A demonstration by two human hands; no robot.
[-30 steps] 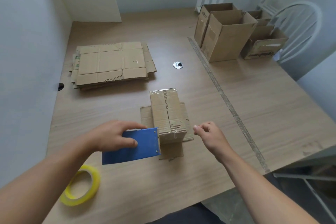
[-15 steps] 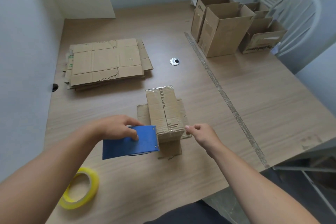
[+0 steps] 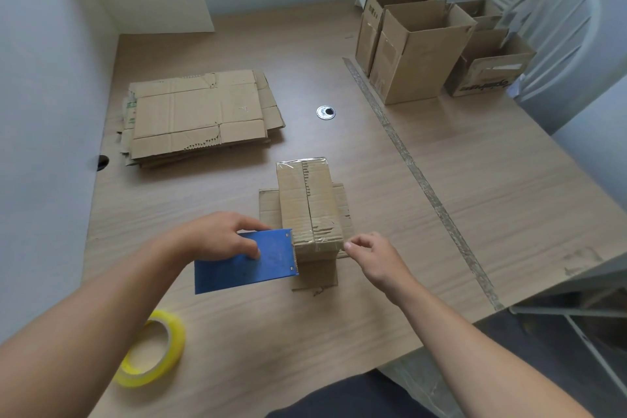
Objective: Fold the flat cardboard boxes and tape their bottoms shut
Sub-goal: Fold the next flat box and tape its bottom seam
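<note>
Box (image 3: 310,207) bottom-up on table (image 3: 475,214), between hands; left hand (image 3: 220,236) gripping blue cutter (image 3: 251,265), teeth against box's near left edge; right hand (image 3: 376,256) curled at near right corner, fingertips pinched; cannot tell what held.

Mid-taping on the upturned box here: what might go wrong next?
1. Neither hand braces the box. The left hand holds the blue tape dispenser against its near end, so a hard pull may slide or tip it.
2. The right hand seems to pinch the clear tape at the near corner. A slack or skewed pull could wrinkle the tape or leave it off the seam.
</note>
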